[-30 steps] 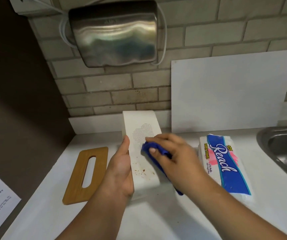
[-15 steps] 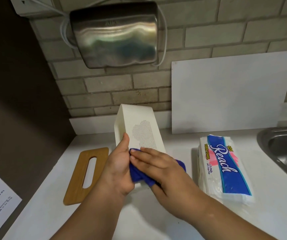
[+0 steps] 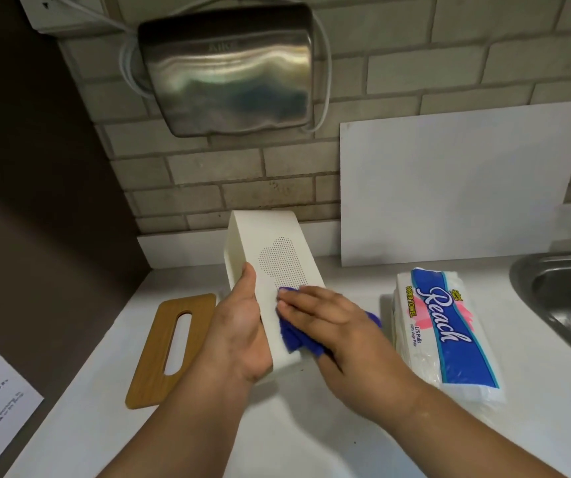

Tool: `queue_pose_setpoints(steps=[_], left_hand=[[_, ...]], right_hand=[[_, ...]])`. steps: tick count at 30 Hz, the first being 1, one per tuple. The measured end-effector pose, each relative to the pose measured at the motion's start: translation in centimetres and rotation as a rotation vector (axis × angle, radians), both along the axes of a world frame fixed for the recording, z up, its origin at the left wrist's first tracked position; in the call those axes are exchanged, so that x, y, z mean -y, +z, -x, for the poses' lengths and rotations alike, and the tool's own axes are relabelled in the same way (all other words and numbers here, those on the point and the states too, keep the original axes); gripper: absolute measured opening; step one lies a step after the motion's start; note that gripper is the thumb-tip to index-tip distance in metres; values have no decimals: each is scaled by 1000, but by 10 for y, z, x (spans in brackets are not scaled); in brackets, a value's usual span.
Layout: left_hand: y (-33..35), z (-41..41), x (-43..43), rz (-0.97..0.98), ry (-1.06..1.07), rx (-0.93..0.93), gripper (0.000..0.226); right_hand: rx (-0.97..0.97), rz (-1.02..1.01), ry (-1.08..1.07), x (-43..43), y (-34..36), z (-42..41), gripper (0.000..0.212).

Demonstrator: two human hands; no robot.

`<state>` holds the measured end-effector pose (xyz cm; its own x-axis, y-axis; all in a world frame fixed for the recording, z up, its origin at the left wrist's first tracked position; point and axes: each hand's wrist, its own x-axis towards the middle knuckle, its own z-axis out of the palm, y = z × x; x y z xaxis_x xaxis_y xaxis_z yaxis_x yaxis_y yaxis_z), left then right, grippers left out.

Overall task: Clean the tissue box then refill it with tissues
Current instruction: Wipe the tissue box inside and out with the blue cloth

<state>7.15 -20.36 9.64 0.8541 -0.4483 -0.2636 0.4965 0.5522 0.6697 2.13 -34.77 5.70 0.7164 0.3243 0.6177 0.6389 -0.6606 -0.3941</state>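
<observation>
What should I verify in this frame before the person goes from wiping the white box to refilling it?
1. Grip on box: ok. The left hand holds the white perforated plastic tissue box by its left edge, tilted.
2. Cloth contact: ok. The right hand presses the blue cloth flat on the box's face.
3. Face clean: cannot tell; hand and cloth cover its lower part.
4. Lid clear: ok. The wooden slotted lid lies on the white counter, left of the box.
5. Refill ready: ok. The blue-and-white Reach paper towel pack lies right of the box, apart from it.
6. Pack opened: cannot tell.
</observation>
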Motion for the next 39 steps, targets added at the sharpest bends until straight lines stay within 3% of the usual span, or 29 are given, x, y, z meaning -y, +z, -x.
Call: queue_pose_setpoints(steps=[3,8,12,17,21,24,26,30,34,39], left_hand=[[1,-3,-3,-93,9,28,67],[5,-2,-3,-30,-18,25,71],[5,-6,-7,-94,-12,32,67],[0,-9,-11,-76,20,29,64],[1,-8,-13,-77,27,15,63],[-1,-6,-15,-71,46,16,59],[0,-6,-15,-66,52,39,56],[1,-4,-16,-94,43,59,57],[-5,-2,-14,-74,37,27,60],[-8,6,-11,-90,-5,-4,59]], right_hand=[[51,102,173,2,-5,6,49],[24,-42,9,17,-9,-2,50],[78,100,178,14,-13,5,46],[70,-59,50,24,-22,-3,49],[118,29,152,25,-28,0,49],[48,-63,40,34,-30,-7,66],[35,-114,5,22,-26,-3,63],[49,-14,157,13,-22,3,52],[-105,-186,0,28,-22,-8,73],[-47,73,141,-4,-11,7,60]])
